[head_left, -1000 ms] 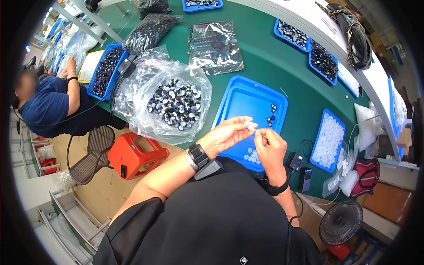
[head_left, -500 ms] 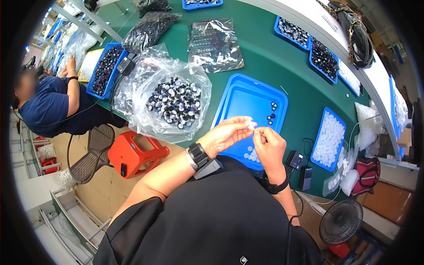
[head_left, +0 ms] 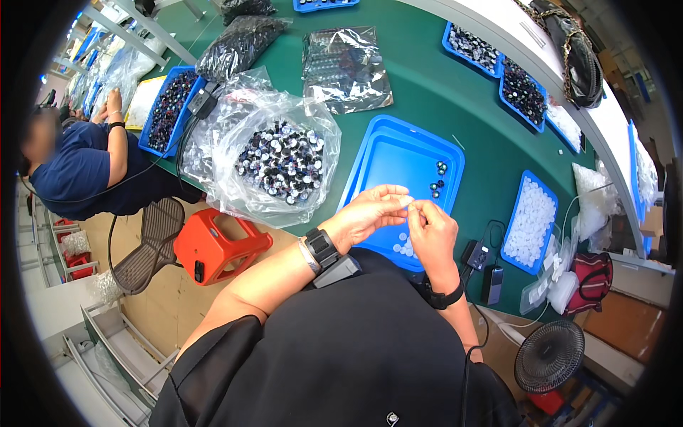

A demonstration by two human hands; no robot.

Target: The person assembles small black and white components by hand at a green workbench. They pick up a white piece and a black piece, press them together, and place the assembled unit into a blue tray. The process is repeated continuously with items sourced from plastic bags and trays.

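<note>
My left hand point(head_left: 371, 213) and my right hand point(head_left: 432, 231) meet fingertip to fingertip over the near edge of a blue tray point(head_left: 398, 160). Between the fingertips sits a small white round piece point(head_left: 409, 203), pinched by both hands. The tray holds a few dark small caps point(head_left: 436, 179) near its right side and several white discs point(head_left: 404, 245) at its near edge. A clear plastic bag point(head_left: 281, 160) full of dark and silvery caps lies open just left of the tray.
A blue tray of white discs point(head_left: 530, 220) lies to the right. Further trays of dark parts point(head_left: 523, 89) line the far edge. Another person in a blue shirt point(head_left: 78, 171) works at the left. An orange stool point(head_left: 213, 245) and a floor fan point(head_left: 548, 356) stand below the green table point(head_left: 441, 85).
My hands stay together over the tray's near edge; the fingers shift slightly around the small white piece.
</note>
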